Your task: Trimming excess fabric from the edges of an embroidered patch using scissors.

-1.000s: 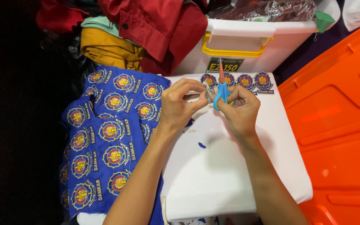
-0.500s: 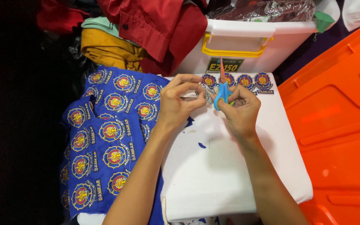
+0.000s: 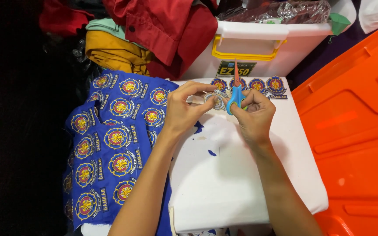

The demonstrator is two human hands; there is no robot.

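Note:
My right hand point(image 3: 253, 116) grips small scissors point(image 3: 235, 93) with blue handles and orange blades pointing away from me. My left hand point(image 3: 183, 109) pinches a round embroidered patch point(image 3: 215, 100), seen from its pale back, right beside the scissor blades. Both hands hover over a white tabletop point(image 3: 228, 175). A blue cloth sheet point(image 3: 110, 140) covered with several round red and yellow emblems hangs over the table's left side, under my left forearm.
Three cut patches point(image 3: 259, 85) lie in a row at the table's far edge. Small blue fabric scraps point(image 3: 212, 153) dot the white top. Behind stands a white lidded bin with a yellow handle point(image 3: 250, 48). Red and yellow clothes point(image 3: 154, 30) are piled far left; orange plastic panels point(image 3: 355, 131) fill the right.
Both hands stay in nearly the same place. The patch has turned slightly in my left fingers against the scissors.

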